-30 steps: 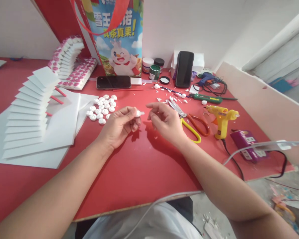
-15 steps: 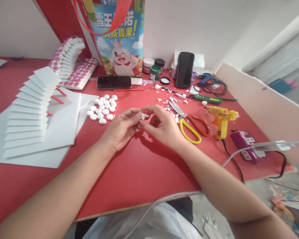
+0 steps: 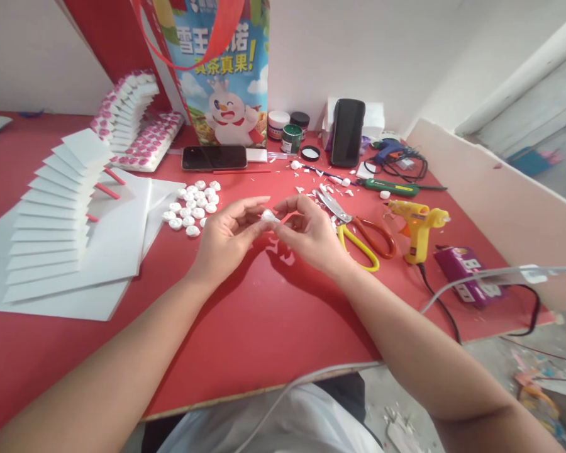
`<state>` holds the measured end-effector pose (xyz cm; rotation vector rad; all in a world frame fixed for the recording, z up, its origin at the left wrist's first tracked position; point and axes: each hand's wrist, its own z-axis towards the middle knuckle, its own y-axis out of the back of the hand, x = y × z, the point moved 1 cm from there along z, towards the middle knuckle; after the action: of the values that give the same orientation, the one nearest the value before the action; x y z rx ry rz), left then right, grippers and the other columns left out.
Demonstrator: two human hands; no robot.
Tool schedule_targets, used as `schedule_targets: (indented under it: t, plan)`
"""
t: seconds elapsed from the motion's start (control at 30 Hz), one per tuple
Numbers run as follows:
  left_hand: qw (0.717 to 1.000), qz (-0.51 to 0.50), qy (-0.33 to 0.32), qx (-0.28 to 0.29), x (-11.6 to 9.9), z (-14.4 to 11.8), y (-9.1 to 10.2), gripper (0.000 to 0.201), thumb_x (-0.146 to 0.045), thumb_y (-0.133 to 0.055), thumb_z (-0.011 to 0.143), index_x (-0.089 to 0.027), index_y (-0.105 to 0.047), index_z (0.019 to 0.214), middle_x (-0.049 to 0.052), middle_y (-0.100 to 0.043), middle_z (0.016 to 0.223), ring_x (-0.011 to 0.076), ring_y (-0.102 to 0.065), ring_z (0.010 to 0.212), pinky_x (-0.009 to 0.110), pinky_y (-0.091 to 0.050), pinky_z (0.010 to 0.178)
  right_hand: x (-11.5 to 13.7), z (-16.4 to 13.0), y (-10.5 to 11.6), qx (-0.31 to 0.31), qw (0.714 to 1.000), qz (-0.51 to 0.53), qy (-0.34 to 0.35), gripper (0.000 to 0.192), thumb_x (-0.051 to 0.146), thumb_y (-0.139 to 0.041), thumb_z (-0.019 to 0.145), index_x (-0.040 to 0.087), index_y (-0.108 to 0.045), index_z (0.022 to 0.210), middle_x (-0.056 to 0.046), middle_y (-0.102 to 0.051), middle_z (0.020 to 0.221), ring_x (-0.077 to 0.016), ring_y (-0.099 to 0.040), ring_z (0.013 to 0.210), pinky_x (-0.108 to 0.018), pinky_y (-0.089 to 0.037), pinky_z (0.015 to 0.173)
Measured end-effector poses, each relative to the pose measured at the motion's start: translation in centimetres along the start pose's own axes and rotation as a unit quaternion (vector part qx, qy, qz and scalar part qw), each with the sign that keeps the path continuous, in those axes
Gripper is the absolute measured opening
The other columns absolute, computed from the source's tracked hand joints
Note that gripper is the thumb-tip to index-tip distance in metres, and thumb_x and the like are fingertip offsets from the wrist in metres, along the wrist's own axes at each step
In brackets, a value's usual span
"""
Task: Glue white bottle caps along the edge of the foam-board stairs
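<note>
Red worktable [image 3: 264,327] against a white wall [image 3: 321,50]

Right of the table, a pale board [image 3: 495,189] leans; beyond the board, grey littered floor [image 3: 523,358] in daylight.

A home craft bench: red table [image 3: 273,327] with glue gun [image 3: 417,228], scissors [image 3: 358,233], paint pots [image 3: 290,129], foam sheets [image 3: 75,251]

Bright, even daylight; soft short shadows fall under the hands onto the glossy red tabletop [image 3: 264,314], which shows faint sheen. Centre sharp. Wide-angle bending at edges; pale floor debris at lower right [image 3: 542,384] blurred
</note>
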<state>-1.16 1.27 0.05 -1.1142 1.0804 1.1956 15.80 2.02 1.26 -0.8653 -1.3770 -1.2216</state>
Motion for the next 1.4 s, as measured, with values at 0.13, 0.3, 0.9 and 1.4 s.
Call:
schedule_targets:
  t: [0.13, 0.3, 0.9, 1.4]
  plan:
    - [1.000, 0.014, 0.001, 0.016, 0.10, -0.06, 0.09, 0.033, -0.037, -0.086, 0.078, -0.019, -0.078, 0.105, 0.008, -0.079, 0.104, 0.0224, -0.073, 0.095, 0.034, -0.060, 0.088, 0.15, -0.03, -0.10, 0.003, 1.000, -0.023, -0.001, 0.026, 0.037, -0.075, 0.086, 0.020, -0.060, 0.097, 0.000, -0.067, 0.091, -0.0083, -0.057, 0.051, -0.022, -0.045, 0.039]
    - [0.998, -0.026, 0.013, 0.052, -0.08, -0.26, 0.00, 0.031, -0.030, -0.082, 0.083, -0.020, -0.077, 0.112, 0.008, -0.078, 0.111, 0.0241, -0.072, 0.107, 0.038, -0.058, 0.096, 0.38, -0.03, 0.00, -0.021, 0.998, -0.052, 0.010, 0.025, 0.039, -0.075, 0.086, 0.021, -0.060, 0.096, 0.000, -0.069, 0.092, -0.0090, -0.057, 0.056, -0.023, -0.045, 0.045]
    - [0.949, 0.240, -0.202, 0.005, -0.30, -0.35, -0.20, 0.020, -0.026, -0.067, 0.095, -0.018, -0.075, 0.112, 0.005, -0.068, 0.095, 0.0151, -0.066, 0.084, 0.028, -0.057, 0.082, 0.70, -0.18, -0.02, -0.055, 0.982, -0.175, 0.052, 0.006, 0.024, -0.064, 0.086, 0.019, -0.062, 0.082, 0.000, -0.067, 0.077, -0.0114, -0.056, 0.058, -0.027, -0.042, 0.060]
    - [0.980, 0.166, -0.107, 0.009, 0.47, -0.05, 0.00, 0.024, -0.038, -0.075, 0.089, -0.018, -0.076, 0.100, 0.008, -0.074, 0.100, 0.0189, -0.070, 0.088, 0.033, -0.059, 0.082, 0.66, -0.13, 0.03, -0.061, 0.982, -0.176, 0.021, 0.007, 0.022, -0.060, 0.083, 0.019, -0.062, 0.078, 0.003, -0.063, 0.066, -0.0102, -0.049, 0.054, -0.026, -0.039, 0.059]
